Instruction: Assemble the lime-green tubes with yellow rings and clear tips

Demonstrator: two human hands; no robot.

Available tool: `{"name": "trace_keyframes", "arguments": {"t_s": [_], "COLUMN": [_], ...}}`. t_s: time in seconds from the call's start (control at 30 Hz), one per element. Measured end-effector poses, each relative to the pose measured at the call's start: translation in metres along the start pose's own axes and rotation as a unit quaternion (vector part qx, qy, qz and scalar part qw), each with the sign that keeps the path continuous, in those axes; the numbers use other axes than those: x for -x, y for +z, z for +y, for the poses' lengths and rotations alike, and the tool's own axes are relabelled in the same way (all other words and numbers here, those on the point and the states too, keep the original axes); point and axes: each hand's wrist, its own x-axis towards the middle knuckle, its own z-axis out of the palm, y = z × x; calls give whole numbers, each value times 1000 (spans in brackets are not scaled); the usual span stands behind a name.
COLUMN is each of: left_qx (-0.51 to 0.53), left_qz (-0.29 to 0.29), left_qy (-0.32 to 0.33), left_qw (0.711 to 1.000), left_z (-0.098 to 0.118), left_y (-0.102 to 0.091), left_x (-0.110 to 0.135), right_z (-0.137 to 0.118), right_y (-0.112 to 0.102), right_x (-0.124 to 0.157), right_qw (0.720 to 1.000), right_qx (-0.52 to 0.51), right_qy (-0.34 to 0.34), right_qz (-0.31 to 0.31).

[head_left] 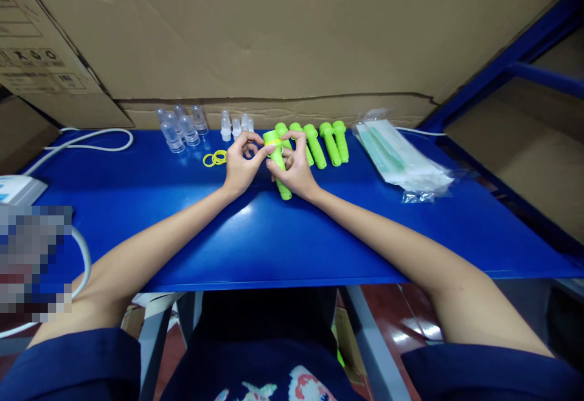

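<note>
Between my hands is a lime-green flashlight body [283,190], tilted with its wider head away from me. A yellow ring [273,142] sits around that head. My left hand [241,167] is closed, thumb and finger pinching at the ring on the left side of the head. My right hand [298,167] wraps the green body from the right, its index finger bent over near the ring. Just behind my right hand, several more green flashlight bodies [316,147] lie in a row. Loose yellow rings [214,158] lie left of my left hand.
Clear plastic caps [174,135] stand in a group at the back left, with smaller clear pieces [225,126] beside them. A plastic-wrapped pack [396,151] lies at right on the blue table [292,249]. A white cable [98,136] and white device [20,189] are at left. Cardboard [283,30] walls the back.
</note>
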Motion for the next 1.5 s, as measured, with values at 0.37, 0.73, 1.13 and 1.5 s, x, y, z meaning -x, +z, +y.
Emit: {"name": "trace_keyframes", "arguments": {"t_s": [0.37,0.73,1.13,1.5], "left_qx": [3,-45,-78,-85], "left_qz": [-16,-24,0,-5], "left_qy": [-21,-4,67,69], "left_qw": [1000,999,995,994], "left_z": [-3,-6,6,6], "left_y": [4,-2,-1,0], "left_x": [4,3,4,4], "right_z": [-6,0,-4,-11], "right_y": [-1,-5,0,4], "right_x": [-1,-8,2,3], "right_qw": [996,987,998,997], "right_qx": [-67,-107,36,46], "right_qy": [62,121,46,-25], "right_qz": [1,-15,3,48]}}
